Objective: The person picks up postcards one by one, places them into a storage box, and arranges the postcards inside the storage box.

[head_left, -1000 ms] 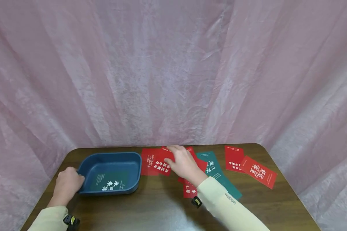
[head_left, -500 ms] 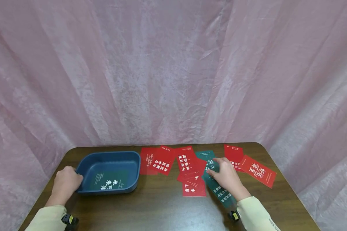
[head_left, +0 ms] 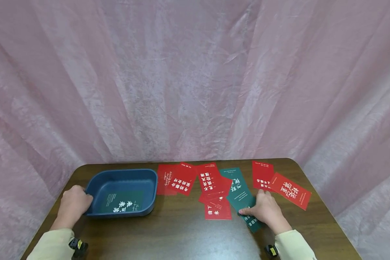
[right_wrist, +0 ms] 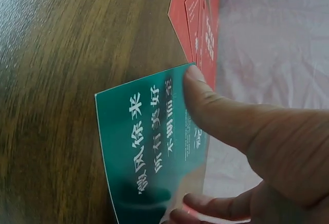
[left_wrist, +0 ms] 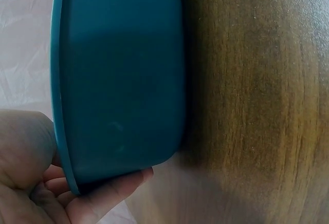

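Observation:
My left hand [head_left: 74,202] grips the left end of a blue plastic tray [head_left: 151,207]. In the left wrist view, its fingers [left_wrist: 113,190] lie under the tray's wall and the thumb side is at the rim. A green card [head_left: 130,202] with white characters lies inside the tray. Over on the right, my right hand [head_left: 268,209] holds a green card [right_wrist: 139,147] across its width. The thumb [right_wrist: 205,100] is on one edge, and curled fingers [right_wrist: 218,206] reach the opposite edge. Another green card [head_left: 231,173] lies just beyond it, partly overlapped.
Red cards spread over the wooden table [head_left: 182,234]: an overlapping pair [head_left: 185,178] beside the tray, a middle cluster [head_left: 211,180], and one upright red card [head_left: 262,172] touching a tilted red card [head_left: 292,191] at right. A pink curtain [head_left: 195,90] hangs behind the table.
My right hand has moved from over the red cards rightward to the green cards, then nearer along them to the front green card. The left hand stays on the tray.

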Tool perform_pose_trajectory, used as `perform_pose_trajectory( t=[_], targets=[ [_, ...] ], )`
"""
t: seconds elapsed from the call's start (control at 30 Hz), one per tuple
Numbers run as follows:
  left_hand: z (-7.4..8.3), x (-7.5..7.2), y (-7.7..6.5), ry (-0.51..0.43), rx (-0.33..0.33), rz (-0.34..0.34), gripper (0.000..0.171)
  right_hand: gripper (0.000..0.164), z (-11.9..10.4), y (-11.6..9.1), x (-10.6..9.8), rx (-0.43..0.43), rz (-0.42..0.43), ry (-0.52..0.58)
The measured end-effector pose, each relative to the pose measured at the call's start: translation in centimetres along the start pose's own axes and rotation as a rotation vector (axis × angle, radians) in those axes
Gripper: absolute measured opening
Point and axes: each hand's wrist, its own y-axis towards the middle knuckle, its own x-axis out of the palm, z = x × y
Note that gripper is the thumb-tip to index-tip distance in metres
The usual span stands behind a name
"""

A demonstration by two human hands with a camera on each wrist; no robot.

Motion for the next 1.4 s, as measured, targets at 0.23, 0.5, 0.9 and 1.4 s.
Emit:
perform_pose_trajectory(
  t=[0.23, 0.5, 0.9, 1.4],
  targets=[
    [0.0, 0.0, 0.1, -0.003, 0.001, 0.005, 0.016, 0.1, 0.2, -0.9, -0.6, 0.071, -0.022, -0.085],
    [-0.1, 0.0, 0.1, -0.006, 0.017, 0.008, 0.016, 0.092, 0.5, -0.8, -0.8, 0.087, -0.057, -0.111],
    [0.0, -0.2, -0.1, -0.006, 0.012, -0.003, 0.018, 0.097, 0.7, -0.1, -0.4, 0.051, -0.02, -0.051],
    [0.1, -0.3, 0.2, -0.001, 0.009, -0.019, 0.016, 0.053, 0.5, 1.3, -1.1, -0.092, 0.112, 0.099]
  ],
)
